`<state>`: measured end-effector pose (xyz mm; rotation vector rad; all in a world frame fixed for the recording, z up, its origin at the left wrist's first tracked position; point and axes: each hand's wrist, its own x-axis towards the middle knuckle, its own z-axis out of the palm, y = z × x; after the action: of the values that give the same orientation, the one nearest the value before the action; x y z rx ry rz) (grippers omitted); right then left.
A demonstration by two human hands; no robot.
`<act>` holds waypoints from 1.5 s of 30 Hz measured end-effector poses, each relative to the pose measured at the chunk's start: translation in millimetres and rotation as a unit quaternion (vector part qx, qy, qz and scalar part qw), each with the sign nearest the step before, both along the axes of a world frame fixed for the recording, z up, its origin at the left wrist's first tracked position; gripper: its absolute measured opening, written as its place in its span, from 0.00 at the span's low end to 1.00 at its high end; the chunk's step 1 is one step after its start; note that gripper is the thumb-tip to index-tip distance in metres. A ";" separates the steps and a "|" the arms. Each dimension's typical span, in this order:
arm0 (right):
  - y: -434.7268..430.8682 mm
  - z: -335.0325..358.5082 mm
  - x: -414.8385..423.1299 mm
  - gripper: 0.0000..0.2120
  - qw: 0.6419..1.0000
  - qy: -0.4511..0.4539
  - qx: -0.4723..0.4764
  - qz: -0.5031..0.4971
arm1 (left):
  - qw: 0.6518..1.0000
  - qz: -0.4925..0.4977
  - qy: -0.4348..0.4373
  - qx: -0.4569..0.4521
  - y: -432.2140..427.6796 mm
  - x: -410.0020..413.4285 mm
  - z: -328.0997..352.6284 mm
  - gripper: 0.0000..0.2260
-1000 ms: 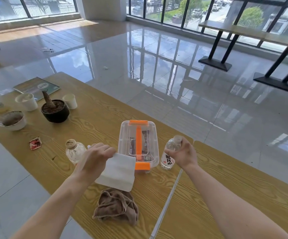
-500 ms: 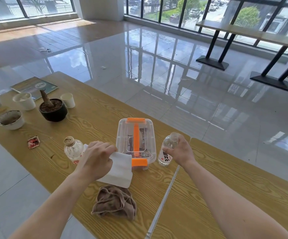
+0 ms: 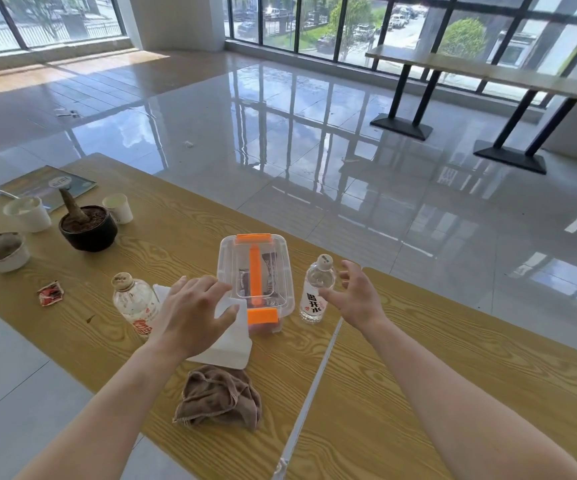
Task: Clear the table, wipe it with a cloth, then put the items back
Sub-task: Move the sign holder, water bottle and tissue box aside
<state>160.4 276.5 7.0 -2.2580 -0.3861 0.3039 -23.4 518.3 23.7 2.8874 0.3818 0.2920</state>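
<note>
- Looks like the clearing stage: table loaded, cloth crumpled and unused near the front edge.
- At right, right grip released, fingers spread, just beside right bottle, upright next to box; thumb contact too close to tell.
- At left, left grip laid over white pack, fingers spread, nothing clenched; pack lying between left bottle and the box, its far side hidden under the palm.
- For a clean lift: close round the right bottle's waist, below the cap, and raise straight up, clear of the box.
- Slide the pack away from the left bottle before lifting, to avoid tipping it.
- Take light things first; save pot for both grips.
- Keep the cloth within reach for the wipe.
</note>
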 end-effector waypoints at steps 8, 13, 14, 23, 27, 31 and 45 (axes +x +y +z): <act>-39.7 12.8 -20.0 0.35 0.999 -0.047 -0.015 0.010 | 0.997 -0.044 -0.060 0.032 -56.2 14.0 19.2 0.21; -87.2 21.0 -34.1 0.32 0.997 -0.074 -0.027 -0.005 | 0.993 -0.098 -0.065 0.018 -117.6 34.4 23.1 0.22; -98.8 22.5 -37.4 0.32 0.996 -0.080 -0.031 -0.010 | 0.992 -0.107 -0.063 0.017 -131.1 38.6 22.5 0.22; -222.6 27.3 -68.6 0.29 0.983 -0.134 -0.103 -0.070 | 0.976 -0.210 -0.036 0.048 -261.2 71.7 14.1 0.25; -285.8 21.1 -88.4 0.30 0.977 -0.130 -0.127 -0.114 | 0.964 -0.258 -0.028 0.053 -320.4 78.3 8.1 0.25; -354.7 13.7 -114.1 0.29 0.969 -0.103 -0.142 -0.174 | 0.948 -0.312 -0.021 0.049 -384.5 78.9 0.5 0.25; -568.9 -2.4 -206.9 0.25 0.924 -0.035 -0.167 -0.342 | 0.900 -0.433 0.050 0.004 -595.3 43.6 -32.0 0.25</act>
<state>-46.5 -292.4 4.6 -2.5741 0.4620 -0.0878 20.1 -77.0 -8.4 2.7456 -0.8818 -0.0157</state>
